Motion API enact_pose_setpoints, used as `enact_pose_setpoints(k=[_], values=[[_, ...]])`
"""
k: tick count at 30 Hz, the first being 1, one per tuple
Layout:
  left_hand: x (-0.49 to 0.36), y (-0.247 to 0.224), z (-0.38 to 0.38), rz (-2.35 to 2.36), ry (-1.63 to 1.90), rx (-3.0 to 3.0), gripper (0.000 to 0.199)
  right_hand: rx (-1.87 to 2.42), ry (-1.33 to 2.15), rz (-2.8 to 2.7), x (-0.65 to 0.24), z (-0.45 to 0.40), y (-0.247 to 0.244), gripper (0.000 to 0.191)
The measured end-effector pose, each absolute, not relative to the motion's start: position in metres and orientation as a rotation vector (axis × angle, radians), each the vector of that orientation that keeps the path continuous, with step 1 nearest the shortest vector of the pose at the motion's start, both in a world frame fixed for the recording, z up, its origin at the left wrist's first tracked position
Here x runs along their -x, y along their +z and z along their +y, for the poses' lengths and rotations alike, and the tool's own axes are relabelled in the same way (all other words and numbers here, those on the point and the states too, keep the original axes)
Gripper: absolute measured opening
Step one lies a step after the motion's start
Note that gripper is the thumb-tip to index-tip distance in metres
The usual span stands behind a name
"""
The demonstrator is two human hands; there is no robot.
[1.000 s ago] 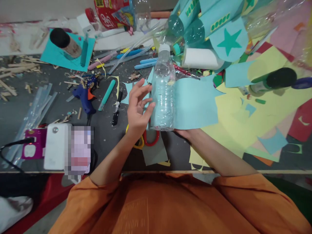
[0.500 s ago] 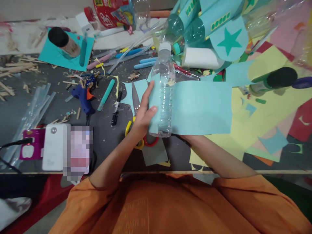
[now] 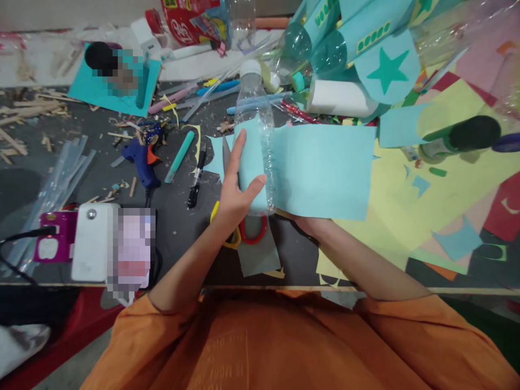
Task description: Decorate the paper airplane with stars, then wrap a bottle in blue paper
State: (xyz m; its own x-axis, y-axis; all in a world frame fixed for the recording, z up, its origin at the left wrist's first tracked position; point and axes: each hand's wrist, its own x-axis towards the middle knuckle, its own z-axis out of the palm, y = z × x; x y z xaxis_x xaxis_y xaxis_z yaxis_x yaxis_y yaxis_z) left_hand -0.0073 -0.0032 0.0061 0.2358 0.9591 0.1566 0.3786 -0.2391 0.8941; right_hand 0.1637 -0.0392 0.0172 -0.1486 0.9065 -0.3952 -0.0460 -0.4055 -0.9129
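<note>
A clear plastic bottle (image 3: pixel 254 100) with a white cap is held over the table, leaning slightly left. Light blue paper (image 3: pixel 325 170) wraps partly round its body and spreads out flat to the right. My left hand (image 3: pixel 239 189) grips the bottle from the left, pressing the paper's edge against its side with thumb and fingers. From below, my right hand (image 3: pixel 311 225) reaches beneath the paper and bottle; its fingers are hidden. Scissors (image 3: pixel 254 230) with red and yellow handles lie under the bottle, partly covered by it and my left hand.
Left of me lie a black pen (image 3: pixel 196 181), a teal marker (image 3: pixel 180 157), a blue glue gun (image 3: pixel 142 165), a white power bank (image 3: pixel 93 244) and a phone (image 3: pixel 136 244). Paper-wrapped bottles (image 3: pixel 357 40) stand behind. Yellow paper (image 3: pixel 394 200) and scraps cover the right side.
The bottle has tipped left and turned, with the paper now covering more of its front. The paper sheet has shifted left with it. More of my right hand shows below the sheet.
</note>
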Motion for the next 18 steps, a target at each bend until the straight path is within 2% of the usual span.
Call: enact_pose_setpoints(k=[3,5,10,18], values=[[0.008,0.005,-0.003,1.266,1.017,-1.795,0.072,1.29,1.657,-0.907,-0.169,-0.038,0.003,0.051],[0.01,0.005,-0.003,1.285,1.063,-1.787,0.07,1.331,1.649,-1.041,-0.173,-0.038,-0.001,0.057],[0.012,0.005,0.0,1.328,1.064,-1.705,0.065,1.123,1.945,-1.245,-0.17,-0.035,0.01,0.068],[0.012,0.008,-0.003,1.302,0.985,-1.712,0.066,1.323,1.642,-1.312,-0.165,-0.039,0.011,0.063]])
